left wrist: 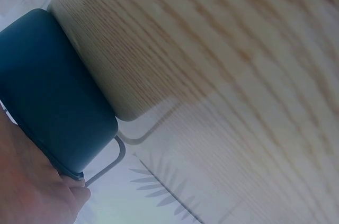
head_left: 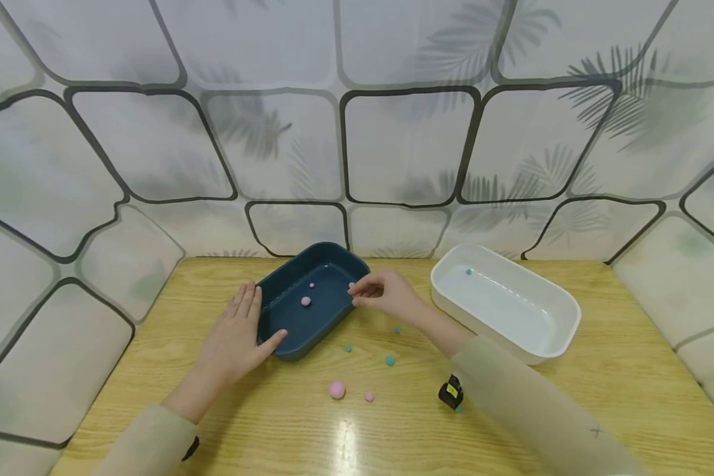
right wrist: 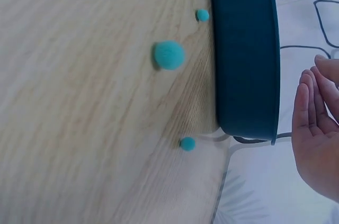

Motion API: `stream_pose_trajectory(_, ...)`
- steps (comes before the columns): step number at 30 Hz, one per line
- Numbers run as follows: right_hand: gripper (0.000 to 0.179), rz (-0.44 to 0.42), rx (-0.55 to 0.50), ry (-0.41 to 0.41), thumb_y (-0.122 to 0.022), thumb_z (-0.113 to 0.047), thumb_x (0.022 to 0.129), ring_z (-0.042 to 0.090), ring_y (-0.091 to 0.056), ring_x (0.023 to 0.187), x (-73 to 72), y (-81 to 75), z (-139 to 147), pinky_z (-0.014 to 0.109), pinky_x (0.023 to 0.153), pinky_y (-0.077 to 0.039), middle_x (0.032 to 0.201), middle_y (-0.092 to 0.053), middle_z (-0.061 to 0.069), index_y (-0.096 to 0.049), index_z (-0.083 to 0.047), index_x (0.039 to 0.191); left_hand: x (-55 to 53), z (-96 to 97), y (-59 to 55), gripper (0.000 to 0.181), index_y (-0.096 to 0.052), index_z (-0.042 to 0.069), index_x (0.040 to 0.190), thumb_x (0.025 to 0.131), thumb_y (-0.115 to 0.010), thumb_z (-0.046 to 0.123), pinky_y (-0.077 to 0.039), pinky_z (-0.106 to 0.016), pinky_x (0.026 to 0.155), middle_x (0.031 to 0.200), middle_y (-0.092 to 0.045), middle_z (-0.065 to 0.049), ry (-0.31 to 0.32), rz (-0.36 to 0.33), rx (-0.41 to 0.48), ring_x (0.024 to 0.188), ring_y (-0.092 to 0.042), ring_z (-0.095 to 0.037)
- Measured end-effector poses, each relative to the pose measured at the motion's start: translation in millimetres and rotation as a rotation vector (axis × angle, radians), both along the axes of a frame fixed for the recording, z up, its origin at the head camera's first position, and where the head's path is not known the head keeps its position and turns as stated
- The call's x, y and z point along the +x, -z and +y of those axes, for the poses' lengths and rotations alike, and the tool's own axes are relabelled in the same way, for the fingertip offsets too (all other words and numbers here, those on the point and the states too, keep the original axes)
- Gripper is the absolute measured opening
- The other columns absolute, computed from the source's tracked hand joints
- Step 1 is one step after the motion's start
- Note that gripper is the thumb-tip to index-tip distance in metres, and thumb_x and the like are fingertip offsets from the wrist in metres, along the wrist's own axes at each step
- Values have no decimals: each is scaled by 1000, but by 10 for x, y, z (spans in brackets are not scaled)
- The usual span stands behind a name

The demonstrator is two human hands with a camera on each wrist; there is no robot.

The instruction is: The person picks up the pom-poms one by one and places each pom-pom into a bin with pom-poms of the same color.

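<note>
Tray (head_left: pixel 294 328), dark blue with pink balls (head_left: pixel 306 301) inside, was apparently steadied by the left hand (head_left: pixel 233 340), fingers straight and thumb apart, while the right hand (head_left: pixel 389 295), fingertips close together, hung at its opposite side, whether pinching anything indeterminable.

Just right of centre in the head view, a hand could pass between the blue tray (head_left: pixel 297 324) and the white tray (head_left: pixel 500 304), but the right hand (head_left: pixel 388 295) lies across this gap, with teal balls (head_left: pixel 389 360) below.
</note>
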State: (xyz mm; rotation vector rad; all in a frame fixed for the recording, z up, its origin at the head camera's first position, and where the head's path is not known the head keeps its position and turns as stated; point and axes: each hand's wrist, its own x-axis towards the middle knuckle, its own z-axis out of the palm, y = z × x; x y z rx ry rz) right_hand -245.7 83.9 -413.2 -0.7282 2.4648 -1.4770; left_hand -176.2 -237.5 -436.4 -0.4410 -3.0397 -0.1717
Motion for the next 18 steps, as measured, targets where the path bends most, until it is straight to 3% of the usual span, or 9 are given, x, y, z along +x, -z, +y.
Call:
stream_pose_trajectory(11,16,59,40,-79,-78,-2,94,8,-74,84,267,66,219,19,79,-62,102,-81,17,-80,6,107,0,6,-9,99,-26,-16,161,103,-58,58,-27,-60,131,171,-22,-35,3,5,-3,161,-22,-51)
stream_pose_trajectory(18,13,36,48,-133,-79,-1,93,0,-69,81,428,184,276,19,77,-62,97,-80,15,-80,6,104,-7,-2,5,99,-26,-16,161,104,-57,59,-27,-60,131,171,-22,-35,4,1,-3,161,-22,-51)
